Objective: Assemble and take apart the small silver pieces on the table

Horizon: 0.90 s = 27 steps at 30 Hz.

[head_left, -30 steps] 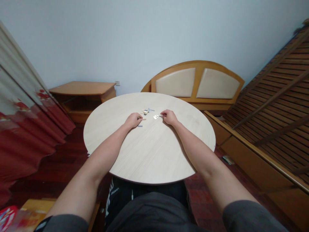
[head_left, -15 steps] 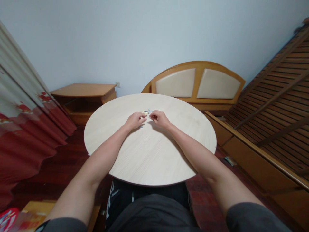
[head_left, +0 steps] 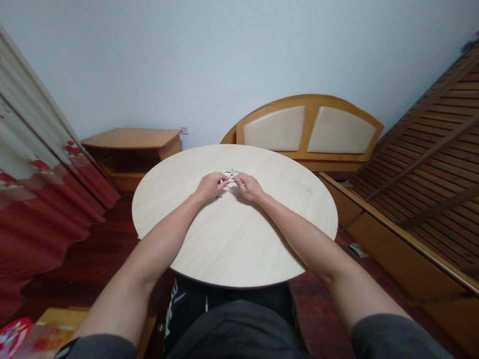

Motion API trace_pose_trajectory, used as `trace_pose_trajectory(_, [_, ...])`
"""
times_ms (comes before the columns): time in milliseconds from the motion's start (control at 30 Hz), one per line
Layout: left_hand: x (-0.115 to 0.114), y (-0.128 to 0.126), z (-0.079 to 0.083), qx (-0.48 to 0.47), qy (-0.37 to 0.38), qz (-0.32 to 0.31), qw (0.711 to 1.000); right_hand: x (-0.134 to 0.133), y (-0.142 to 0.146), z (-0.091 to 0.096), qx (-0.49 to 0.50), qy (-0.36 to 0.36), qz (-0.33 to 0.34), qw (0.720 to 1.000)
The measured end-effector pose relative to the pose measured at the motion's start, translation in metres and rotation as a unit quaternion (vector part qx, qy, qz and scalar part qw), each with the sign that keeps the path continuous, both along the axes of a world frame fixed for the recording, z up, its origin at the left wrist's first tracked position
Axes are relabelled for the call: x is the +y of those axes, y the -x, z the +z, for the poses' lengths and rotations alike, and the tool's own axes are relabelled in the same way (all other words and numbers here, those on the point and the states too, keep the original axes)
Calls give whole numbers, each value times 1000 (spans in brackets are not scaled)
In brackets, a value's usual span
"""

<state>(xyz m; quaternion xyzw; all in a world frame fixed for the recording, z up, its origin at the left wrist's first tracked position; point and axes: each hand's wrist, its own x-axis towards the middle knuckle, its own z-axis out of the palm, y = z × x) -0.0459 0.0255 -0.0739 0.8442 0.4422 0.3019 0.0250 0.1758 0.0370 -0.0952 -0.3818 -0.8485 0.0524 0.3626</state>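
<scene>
My left hand [head_left: 209, 186] and my right hand [head_left: 250, 187] meet near the middle of a round pale wooden table [head_left: 187, 174]. Both hands are closed in a pinch, fingertips almost touching. Between them they hold small pieces [head_left: 229, 181] that are too small to name. Just beyond the fingertips lie a few more small parts [head_left: 229, 173], grey and yellowish. One small grey piece [head_left: 219, 196] lies on the table under my left hand.
A wooden side table [head_left: 130, 139] stands at the back left. A padded headboard [head_left: 307, 129] leans on the wall behind the table. Slatted bed frames [head_left: 422, 164] fill the right side. A red patterned curtain [head_left: 33, 189] hangs at left.
My right hand has moved left from the pale pieces on the table and met my left hand. The pale pieces that lay by it no longer show on the table.
</scene>
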Motion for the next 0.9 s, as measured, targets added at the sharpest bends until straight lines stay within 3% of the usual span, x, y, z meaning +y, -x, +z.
trace_pose_trajectory(467, [-2, -2, -1, -3, -12, -20, 1000, 3, 4, -5, -7, 4, 2, 1000])
trace_pose_trajectory(900, [-4, -4, -1, -21, -1, 7, 1000, 3, 2, -5, 12, 55, 14, 998])
